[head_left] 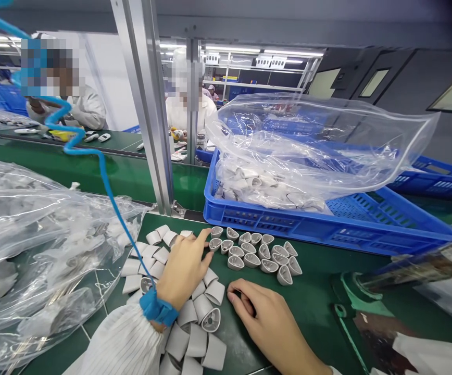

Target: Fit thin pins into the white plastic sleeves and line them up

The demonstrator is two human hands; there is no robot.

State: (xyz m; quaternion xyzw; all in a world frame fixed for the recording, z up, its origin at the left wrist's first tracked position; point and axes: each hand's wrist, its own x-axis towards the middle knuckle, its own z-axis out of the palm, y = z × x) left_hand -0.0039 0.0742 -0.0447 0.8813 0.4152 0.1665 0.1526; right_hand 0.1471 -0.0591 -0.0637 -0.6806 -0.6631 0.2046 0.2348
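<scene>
My left hand point(182, 264), with a blue wrist strap point(158, 307), reaches over a pile of light grey, hollow plastic caps point(197, 341). Its index finger and thumb are spread beside the standing caps point(251, 260), which are grouped with their open ends up. The index fingertip is at the nearest back cap point(216, 232); whether it touches I cannot tell. My right hand point(267, 317) rests on the green table mat point(308, 307), right of the pile. Its fingers are curled in toward the thumb, and nothing shows in the gap between them.
A blue crate point(249, 216) with a clear bag point(308, 151) of parts stands behind the caps. Another plastic bag point(46, 224) lies at left. A coiled blue cord point(107, 182) runs to the wrist strap. A metal post point(146, 104) rises behind; a green fixture point(351, 297) stands right. Co-workers sit opposite.
</scene>
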